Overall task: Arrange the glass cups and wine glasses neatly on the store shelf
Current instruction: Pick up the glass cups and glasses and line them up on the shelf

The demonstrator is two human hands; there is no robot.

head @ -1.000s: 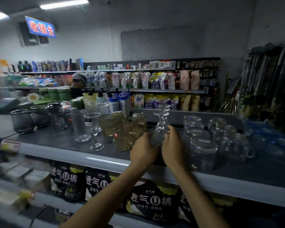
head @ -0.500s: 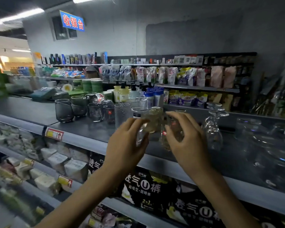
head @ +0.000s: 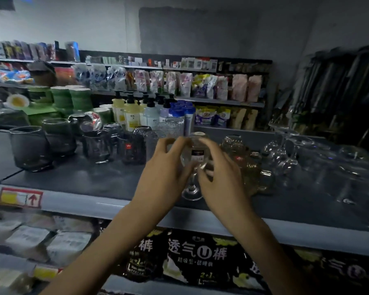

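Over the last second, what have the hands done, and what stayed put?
Both hands let go of the upturned glasses on the right and moved left. Now the left hand and right hand curl round the bowl of the upright wine glass, whose foot seems to rest on the shelf. The dark cups and amber mugs stayed put.

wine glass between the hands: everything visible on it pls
The wine glass is clear and upright: rounded bowl with a small dark label, thin stem, round foot. It is at the front part of the dark shelf, amber mugs just to its right. The left hand and right hand curl round the bowl from either side. Whether the foot rests on the shelf or hangs just above cannot be told.
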